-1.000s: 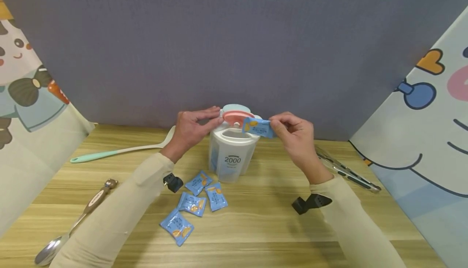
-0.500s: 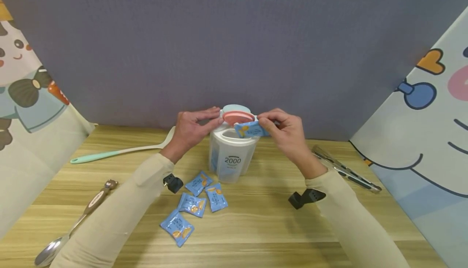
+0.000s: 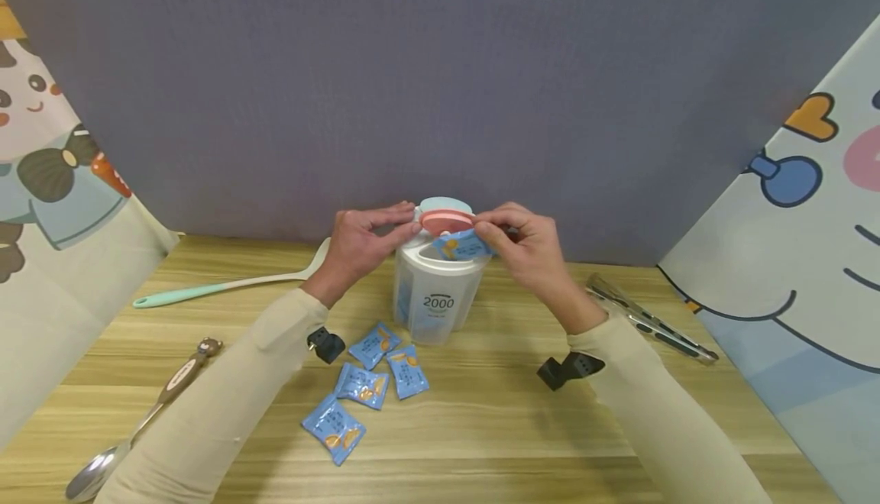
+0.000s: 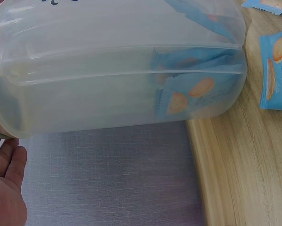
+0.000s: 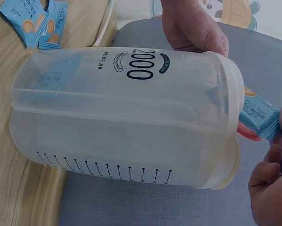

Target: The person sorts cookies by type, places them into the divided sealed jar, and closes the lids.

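Note:
A clear plastic storage container marked "2000" stands upright on the table, with a white lid. Its flip cap, pale blue outside and red inside, is raised. My left hand holds the lid's left side between thumb and fingers. Between thumb and fingertips, my right hand pinches one end of a blue snack packet. That packet's other end dips into the lid's opening, as the right wrist view also shows. Through the wall, blue packets are visible at the container's bottom.
Several blue snack packets lie in front of the container. On the left are a mint-handled utensil and a metal spoon with a bear-topped handle. Metal tongs lie right. A grey panel stands behind.
My right hand has moved left and slightly down, bringing the snack packet from beside the raised cap into the lid's opening. The left hand stays at the lid.

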Demonstrator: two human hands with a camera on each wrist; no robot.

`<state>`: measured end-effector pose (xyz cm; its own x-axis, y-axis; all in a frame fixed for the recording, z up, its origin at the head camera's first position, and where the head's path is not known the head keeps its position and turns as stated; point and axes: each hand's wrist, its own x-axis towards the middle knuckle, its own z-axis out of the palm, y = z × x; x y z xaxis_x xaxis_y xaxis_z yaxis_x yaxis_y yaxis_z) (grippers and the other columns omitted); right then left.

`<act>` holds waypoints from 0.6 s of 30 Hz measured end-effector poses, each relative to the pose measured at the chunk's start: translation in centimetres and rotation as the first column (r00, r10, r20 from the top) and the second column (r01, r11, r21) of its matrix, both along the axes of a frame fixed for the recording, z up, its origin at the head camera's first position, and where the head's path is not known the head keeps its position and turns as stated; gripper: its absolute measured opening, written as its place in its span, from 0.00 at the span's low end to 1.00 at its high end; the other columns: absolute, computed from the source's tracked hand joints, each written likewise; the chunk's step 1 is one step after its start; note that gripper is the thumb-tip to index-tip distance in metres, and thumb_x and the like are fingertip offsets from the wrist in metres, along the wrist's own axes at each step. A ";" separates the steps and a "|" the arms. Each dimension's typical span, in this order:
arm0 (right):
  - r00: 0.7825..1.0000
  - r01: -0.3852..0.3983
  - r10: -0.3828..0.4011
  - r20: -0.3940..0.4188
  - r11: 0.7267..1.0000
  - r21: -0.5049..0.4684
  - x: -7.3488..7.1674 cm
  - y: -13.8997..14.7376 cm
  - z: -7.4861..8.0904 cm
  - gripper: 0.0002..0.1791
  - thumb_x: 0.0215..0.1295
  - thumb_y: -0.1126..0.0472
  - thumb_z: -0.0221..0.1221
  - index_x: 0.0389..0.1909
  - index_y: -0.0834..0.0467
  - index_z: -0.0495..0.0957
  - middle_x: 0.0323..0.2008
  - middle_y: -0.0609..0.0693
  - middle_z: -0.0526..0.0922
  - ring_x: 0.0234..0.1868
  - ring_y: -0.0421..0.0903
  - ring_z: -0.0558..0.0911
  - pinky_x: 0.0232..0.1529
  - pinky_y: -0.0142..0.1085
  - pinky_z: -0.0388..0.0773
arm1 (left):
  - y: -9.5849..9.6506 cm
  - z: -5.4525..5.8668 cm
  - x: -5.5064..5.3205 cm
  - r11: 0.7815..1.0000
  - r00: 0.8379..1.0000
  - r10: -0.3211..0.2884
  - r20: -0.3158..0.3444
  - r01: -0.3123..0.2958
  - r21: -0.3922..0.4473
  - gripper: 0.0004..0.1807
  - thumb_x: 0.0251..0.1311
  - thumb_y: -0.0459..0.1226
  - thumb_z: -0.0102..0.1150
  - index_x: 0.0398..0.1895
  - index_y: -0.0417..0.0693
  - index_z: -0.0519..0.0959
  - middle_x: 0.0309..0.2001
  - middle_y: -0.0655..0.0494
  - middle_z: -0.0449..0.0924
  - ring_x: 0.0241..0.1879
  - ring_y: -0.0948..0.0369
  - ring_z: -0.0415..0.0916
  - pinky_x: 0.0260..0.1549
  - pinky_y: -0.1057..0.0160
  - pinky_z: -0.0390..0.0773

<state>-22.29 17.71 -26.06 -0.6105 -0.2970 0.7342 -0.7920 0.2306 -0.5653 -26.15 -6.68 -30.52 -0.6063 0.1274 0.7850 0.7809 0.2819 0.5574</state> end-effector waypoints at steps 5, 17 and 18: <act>0.998 -0.005 0.008 -0.060 0.999 0.053 1.3 -0.8 1.4 0.03 0.57 0.80 0.58 0.31 0.74 0.80 0.26 0.59 0.79 0.21 0.39 0.69 0.19 0.27 0.64 | 0.1 0.0 0.1 1.000 1.000 -0.002 -0.006 0.002 0.007 0.12 0.49 0.35 0.73 0.37 0.41 0.86 0.42 0.51 0.83 0.46 0.57 0.80 0.46 0.56 0.77; 0.994 0.009 -0.004 -0.109 0.999 0.049 -0.3 -0.7 0.3 0.06 0.53 0.80 0.62 0.31 0.71 0.83 0.26 0.56 0.80 0.20 0.42 0.68 0.17 0.28 0.62 | 0.7 2.6 3.2 1.000 1.000 0.009 0.006 -0.009 -0.010 0.10 0.49 0.26 0.69 0.36 0.29 0.83 0.41 0.38 0.81 0.45 0.47 0.80 0.46 0.53 0.77; 0.994 0.009 -0.004 -0.109 0.999 0.048 -0.4 -0.6 0.2 0.06 0.53 0.79 0.62 0.31 0.70 0.83 0.26 0.55 0.80 0.20 0.43 0.68 0.17 0.28 0.62 | 0.7 2.6 3.2 1.000 1.000 0.010 0.007 -0.010 -0.010 0.10 0.48 0.26 0.69 0.36 0.29 0.83 0.41 0.38 0.81 0.45 0.47 0.80 0.46 0.53 0.77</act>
